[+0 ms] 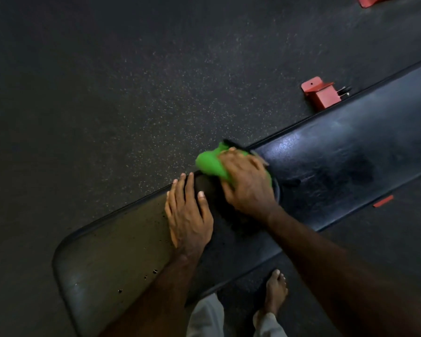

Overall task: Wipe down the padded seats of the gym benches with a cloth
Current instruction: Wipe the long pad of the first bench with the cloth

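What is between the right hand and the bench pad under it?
In the head view, the green cloth lies between the right hand and the black bench pad, near the pad's far edge.

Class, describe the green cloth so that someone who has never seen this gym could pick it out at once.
Find the long black bench running slantwise across the speckled floor. Two hands lie on it near the gap between its pads: the left hand flat, the right hand pressing on the cloth. It is the only bright green thing; the other coloured pieces are red metal feet.
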### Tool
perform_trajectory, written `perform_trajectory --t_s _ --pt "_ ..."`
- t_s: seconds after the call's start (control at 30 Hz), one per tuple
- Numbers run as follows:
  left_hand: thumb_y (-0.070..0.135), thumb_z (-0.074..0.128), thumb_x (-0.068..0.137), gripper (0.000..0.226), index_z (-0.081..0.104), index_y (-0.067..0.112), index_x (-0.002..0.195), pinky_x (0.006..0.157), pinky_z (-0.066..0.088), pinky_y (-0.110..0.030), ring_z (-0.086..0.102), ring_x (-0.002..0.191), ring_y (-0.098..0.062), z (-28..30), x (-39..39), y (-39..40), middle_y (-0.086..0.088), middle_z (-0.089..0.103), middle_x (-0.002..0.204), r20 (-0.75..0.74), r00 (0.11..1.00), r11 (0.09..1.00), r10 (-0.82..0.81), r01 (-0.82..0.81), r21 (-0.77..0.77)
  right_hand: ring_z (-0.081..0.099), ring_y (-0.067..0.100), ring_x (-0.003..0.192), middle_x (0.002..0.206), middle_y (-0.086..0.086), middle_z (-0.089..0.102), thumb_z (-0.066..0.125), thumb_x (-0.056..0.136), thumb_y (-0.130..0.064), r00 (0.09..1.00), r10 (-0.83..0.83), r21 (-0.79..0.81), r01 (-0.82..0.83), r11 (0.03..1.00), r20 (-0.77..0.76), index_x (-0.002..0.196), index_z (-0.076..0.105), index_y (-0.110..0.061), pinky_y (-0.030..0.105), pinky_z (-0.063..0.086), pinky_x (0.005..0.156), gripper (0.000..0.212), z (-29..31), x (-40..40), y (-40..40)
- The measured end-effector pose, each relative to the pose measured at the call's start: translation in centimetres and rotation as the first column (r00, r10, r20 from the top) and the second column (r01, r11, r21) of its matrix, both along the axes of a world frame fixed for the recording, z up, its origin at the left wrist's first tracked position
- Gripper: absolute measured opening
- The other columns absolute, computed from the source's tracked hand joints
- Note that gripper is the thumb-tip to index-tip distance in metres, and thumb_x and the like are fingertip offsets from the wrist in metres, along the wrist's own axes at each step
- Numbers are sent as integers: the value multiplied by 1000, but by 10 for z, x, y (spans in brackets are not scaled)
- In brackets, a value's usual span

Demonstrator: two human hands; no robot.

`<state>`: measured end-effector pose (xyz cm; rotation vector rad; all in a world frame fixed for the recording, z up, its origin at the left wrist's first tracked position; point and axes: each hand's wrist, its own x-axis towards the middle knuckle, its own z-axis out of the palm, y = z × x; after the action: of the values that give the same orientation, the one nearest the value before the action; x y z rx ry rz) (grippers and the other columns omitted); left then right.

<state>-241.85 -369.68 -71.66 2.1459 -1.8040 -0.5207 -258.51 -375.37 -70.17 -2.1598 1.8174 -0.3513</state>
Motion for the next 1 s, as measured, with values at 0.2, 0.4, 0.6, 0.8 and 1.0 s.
perform_trajectory --t_s 0.2,0.4,0.6,0.8,1.0 --pt "35 36 107 51 39 21 155 123 20 -42 27 152 -20 0 1 0 1 37 162 -4 1000 1000 2 -2 5 46 27 142 145 6 58 58 86 -36 999 -46 62 45 997 14 143 55 -16 50 30 119 60 1 44 -1" --pt "36 35 108 51 36 22 156 124 18 -41 25 153 -18 2 -1 0 3 35 163 0 1000 1000 -2 2 13 55 24 127 130 4 65 60 88 -34 952 -307 48 307 950 -5 132 58 -18 42 30 114 47 4 11 -26" --pt "34 38 106 49 42 15 151 124 24 -46 30 151 -21 -1 0 0 -3 42 159 -21 1000 1000 19 -19 -4 40 21 147 153 4 52 51 92 -37 990 135 34 -136 990 39 150 50 -14 45 27 122 62 -2 27 11" --pt "35 36 107 50 38 22 155 124 17 -40 26 153 -18 -1 0 0 2 36 163 -17 1000 1000 1 -1 5 31 21 153 160 4 44 54 89 -23 936 -344 67 339 938 78 155 44 -15 49 24 125 67 2 44 25" --pt "32 39 105 50 39 20 154 124 19 -42 29 152 -19 2 1 0 1 39 161 -52 999 1000 6 -6 -10 30 14 154 163 -3 39 46 92 -24 998 -55 38 54 998 33 157 41 -23 47 33 121 66 -5 10 47"
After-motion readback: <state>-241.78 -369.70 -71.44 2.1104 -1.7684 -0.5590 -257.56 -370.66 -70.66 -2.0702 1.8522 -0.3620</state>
